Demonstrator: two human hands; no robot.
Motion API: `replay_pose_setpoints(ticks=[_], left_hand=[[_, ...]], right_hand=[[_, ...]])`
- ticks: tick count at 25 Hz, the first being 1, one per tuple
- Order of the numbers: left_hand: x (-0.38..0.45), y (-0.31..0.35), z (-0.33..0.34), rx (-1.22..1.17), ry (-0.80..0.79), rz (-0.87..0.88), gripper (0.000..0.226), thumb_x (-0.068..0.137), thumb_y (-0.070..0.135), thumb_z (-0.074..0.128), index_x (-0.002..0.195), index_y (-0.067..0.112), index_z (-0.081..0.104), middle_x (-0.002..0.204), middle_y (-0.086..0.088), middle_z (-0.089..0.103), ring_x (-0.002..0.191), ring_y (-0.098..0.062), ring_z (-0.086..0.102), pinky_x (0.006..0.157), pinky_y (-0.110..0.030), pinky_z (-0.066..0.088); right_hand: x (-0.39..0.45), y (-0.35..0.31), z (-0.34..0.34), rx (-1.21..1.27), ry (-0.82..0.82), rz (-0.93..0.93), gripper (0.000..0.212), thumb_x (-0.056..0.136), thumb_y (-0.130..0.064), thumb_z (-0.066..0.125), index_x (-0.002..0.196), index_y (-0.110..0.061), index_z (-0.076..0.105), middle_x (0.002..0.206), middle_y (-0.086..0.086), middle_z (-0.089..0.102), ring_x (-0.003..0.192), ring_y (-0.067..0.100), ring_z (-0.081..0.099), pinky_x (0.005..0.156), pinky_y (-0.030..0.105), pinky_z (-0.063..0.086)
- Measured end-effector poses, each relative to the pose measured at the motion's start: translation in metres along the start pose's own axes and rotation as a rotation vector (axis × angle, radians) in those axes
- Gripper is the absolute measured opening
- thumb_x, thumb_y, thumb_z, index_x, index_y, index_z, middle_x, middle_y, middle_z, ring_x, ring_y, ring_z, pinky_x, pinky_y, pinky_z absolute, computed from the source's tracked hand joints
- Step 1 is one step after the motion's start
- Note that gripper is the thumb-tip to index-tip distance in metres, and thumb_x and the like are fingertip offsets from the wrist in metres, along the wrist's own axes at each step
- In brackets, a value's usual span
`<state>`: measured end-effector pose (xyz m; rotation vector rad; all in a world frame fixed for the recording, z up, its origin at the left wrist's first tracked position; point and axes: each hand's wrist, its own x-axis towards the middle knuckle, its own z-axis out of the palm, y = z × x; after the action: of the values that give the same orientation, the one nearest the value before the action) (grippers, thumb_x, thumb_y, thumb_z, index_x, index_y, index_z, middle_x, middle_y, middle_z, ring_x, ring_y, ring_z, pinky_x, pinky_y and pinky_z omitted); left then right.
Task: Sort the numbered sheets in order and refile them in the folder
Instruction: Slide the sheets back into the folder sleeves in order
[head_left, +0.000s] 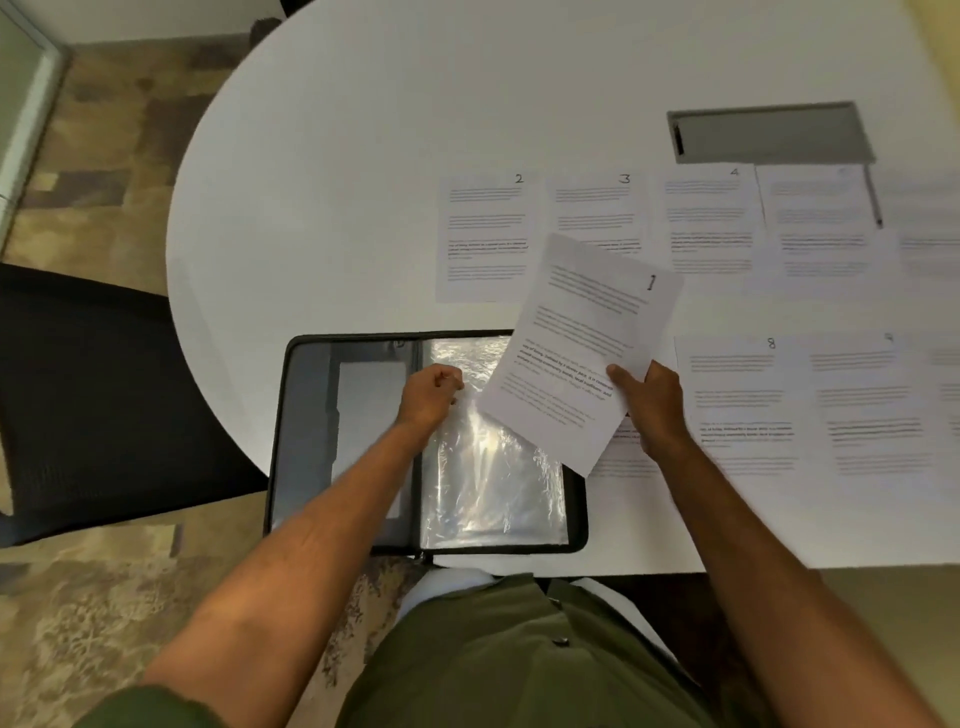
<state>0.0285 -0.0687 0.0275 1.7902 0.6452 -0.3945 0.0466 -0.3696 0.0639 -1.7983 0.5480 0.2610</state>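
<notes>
A black zip folder (301, 415) lies open at the table's near edge, its clear plastic sleeve (493, 483) facing up. My left hand (428, 397) pinches the sleeve's upper left edge. In my right hand (652, 405) is sheet 1 (576, 338), gripped by its lower right edge and tilted above the folder's right side. Sheets 2 (485, 239), 3 (597, 208) and 4 (709, 223) lie in a far row with more blurred sheets to their right. Sheet 8 (737, 405) and another sheet (867, 410) form a nearer row. One sheet (623, 457) is partly hidden under sheet 1.
A grey cable hatch (769, 132) is set into the white oval table (389, 156). A pen (872, 197) lies beside the hatch, over the far row. A black chair (88, 405) stands at the left, on patterned carpet.
</notes>
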Motion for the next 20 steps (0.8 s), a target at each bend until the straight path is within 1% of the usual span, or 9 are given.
replay_pose_setpoints(ticks=[2, 4, 5, 7, 9, 11, 13, 16, 20], left_hand=[[0.024, -0.007, -0.002, 0.273, -0.009, 0.128, 0.014, 0.100, 0.023, 0.057, 0.104, 0.018, 0.070, 0.108, -0.002, 0.072, 0.102, -0.023, 0.066, 0.087, -0.033, 0.050], [0.049, -0.013, 0.000, 0.544, -0.043, 0.274, 0.017, 0.098, 0.025, 0.056, 0.107, 0.018, 0.068, 0.121, -0.008, 0.068, 0.117, -0.030, 0.061, 0.092, -0.036, 0.047], [0.061, -0.016, 0.003, 0.686, -0.059, 0.343, 0.027, 0.098, 0.025, 0.056, 0.121, 0.015, 0.065, 0.137, -0.011, 0.061, 0.129, -0.033, 0.054, 0.100, -0.039, 0.045], [0.077, -0.027, 0.010, 0.917, -0.106, 0.423, 0.054, 0.099, 0.026, 0.056, 0.149, 0.011, 0.044, 0.162, -0.013, 0.034, 0.146, -0.033, 0.034, 0.114, -0.046, 0.037], [0.080, -0.040, 0.020, 1.053, -0.157, 0.476, 0.067, 0.100, 0.028, 0.056, 0.158, 0.009, 0.027, 0.168, -0.013, 0.020, 0.151, -0.034, 0.024, 0.118, -0.050, 0.032], [0.078, -0.051, 0.027, 1.149, -0.168, 0.494, 0.071, 0.100, 0.026, 0.057, 0.159, 0.010, 0.023, 0.168, -0.012, 0.019, 0.154, -0.034, 0.020, 0.120, -0.052, 0.026], [0.074, -0.057, 0.031, 1.163, -0.123, 0.522, 0.070, 0.095, 0.014, 0.060, 0.157, 0.011, 0.028, 0.164, -0.012, 0.028, 0.151, -0.035, 0.026, 0.118, -0.053, 0.030], [0.069, -0.056, 0.033, 1.157, -0.081, 0.583, 0.073, 0.084, 0.002, 0.062, 0.151, 0.012, 0.036, 0.143, -0.012, 0.052, 0.131, -0.032, 0.047, 0.104, -0.046, 0.044], [0.074, -0.040, 0.033, 1.123, -0.063, 0.560, 0.076, 0.082, 0.001, 0.063, 0.152, 0.008, 0.035, 0.126, -0.014, 0.057, 0.112, -0.032, 0.055, 0.086, -0.043, 0.048]], right_hand=[[-0.011, 0.003, -0.006, 0.003, 0.078, -0.012, 0.042, 0.096, -0.023, 0.073, 0.135, -0.014, 0.062, 0.123, -0.002, 0.069, 0.114, 0.017, 0.065, 0.104, 0.037, 0.052], [-0.018, 0.009, -0.007, -0.025, 0.134, -0.036, 0.050, 0.097, -0.022, 0.071, 0.144, -0.012, 0.056, 0.131, 0.000, 0.066, 0.119, 0.017, 0.062, 0.106, 0.034, 0.049], [-0.019, 0.011, -0.006, -0.036, 0.157, -0.045, 0.052, 0.097, -0.023, 0.071, 0.145, -0.013, 0.054, 0.133, 0.001, 0.066, 0.120, 0.017, 0.062, 0.108, 0.035, 0.048], [-0.021, 0.016, -0.001, -0.043, 0.193, -0.038, 0.052, 0.098, -0.023, 0.070, 0.146, -0.013, 0.053, 0.135, 0.000, 0.065, 0.122, 0.016, 0.061, 0.109, 0.034, 0.047], [-0.026, 0.021, 0.003, -0.035, 0.219, -0.034, 0.052, 0.098, -0.021, 0.069, 0.147, -0.013, 0.053, 0.134, -0.001, 0.064, 0.121, 0.014, 0.061, 0.108, 0.032, 0.047], [-0.031, 0.021, 0.006, -0.033, 0.238, -0.036, 0.052, 0.098, -0.019, 0.069, 0.147, -0.013, 0.052, 0.134, -0.002, 0.064, 0.120, 0.013, 0.061, 0.106, 0.029, 0.047], [-0.031, 0.020, 0.009, -0.032, 0.249, -0.031, 0.053, 0.098, -0.020, 0.069, 0.148, -0.014, 0.051, 0.135, -0.002, 0.064, 0.121, 0.013, 0.062, 0.106, 0.029, 0.048], [-0.031, 0.014, 0.012, -0.029, 0.260, -0.027, 0.051, 0.099, -0.020, 0.069, 0.146, -0.013, 0.053, 0.133, -0.002, 0.065, 0.119, 0.011, 0.063, 0.104, 0.025, 0.050], [-0.025, 0.004, 0.016, -0.050, 0.277, -0.044, 0.052, 0.098, -0.021, 0.069, 0.146, -0.013, 0.052, 0.135, 0.001, 0.065, 0.121, 0.013, 0.063, 0.105, 0.030, 0.050]])
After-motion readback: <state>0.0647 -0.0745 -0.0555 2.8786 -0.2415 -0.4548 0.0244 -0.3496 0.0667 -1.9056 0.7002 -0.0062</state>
